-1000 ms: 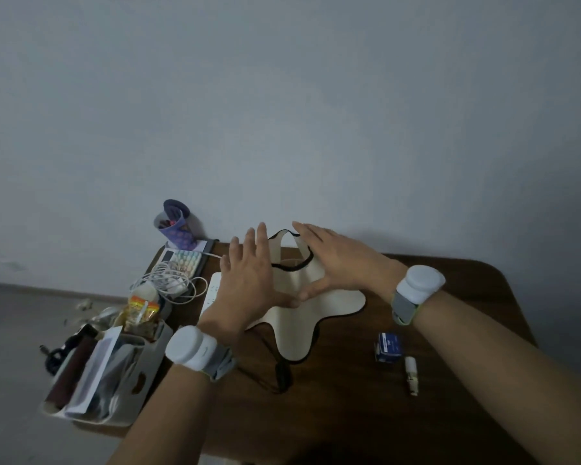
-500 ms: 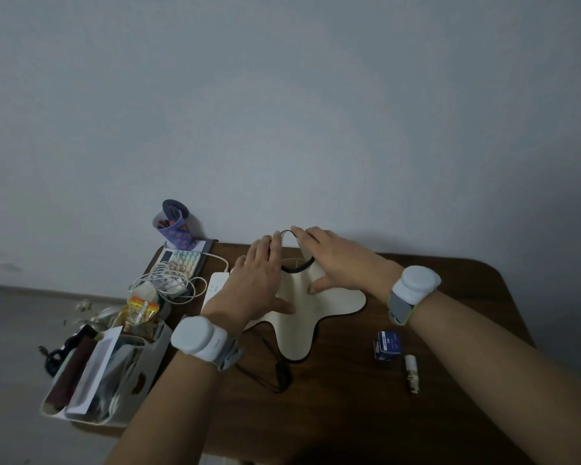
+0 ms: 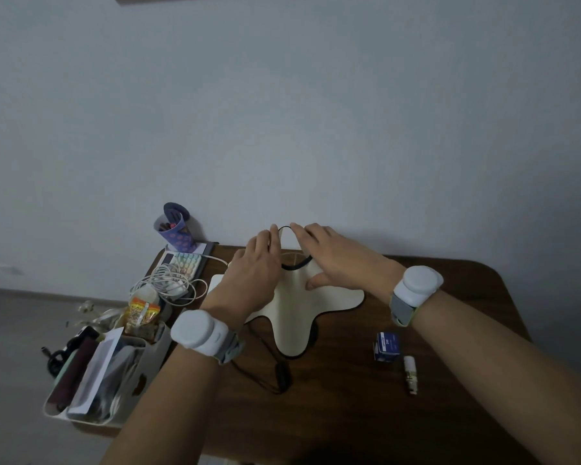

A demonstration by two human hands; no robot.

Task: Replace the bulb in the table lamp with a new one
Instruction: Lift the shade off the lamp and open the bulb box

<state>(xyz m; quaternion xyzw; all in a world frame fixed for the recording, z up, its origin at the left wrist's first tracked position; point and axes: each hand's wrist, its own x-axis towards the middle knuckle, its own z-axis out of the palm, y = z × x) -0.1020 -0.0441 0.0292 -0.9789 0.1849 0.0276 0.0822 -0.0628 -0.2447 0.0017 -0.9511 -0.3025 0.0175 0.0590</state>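
A cream lamp shade (image 3: 301, 308) with a wavy, dark-trimmed edge is seen at the centre of the brown table (image 3: 467, 397), by the wall. The left hand (image 3: 252, 280) is laid flat against its 9 o'clock side, fingers straight; the right hand (image 3: 336, 256) is pressed on its 3 o'clock side, fingers extended, thumb spread on the shade. The fingertips nearly meet at the shade's top opening. At 4 o'clock from the shade, a small blue box (image 3: 387, 347) and a small white bulb (image 3: 410, 374) lie just beside each other. A black cord (image 3: 269, 374) lies at 6 o'clock.
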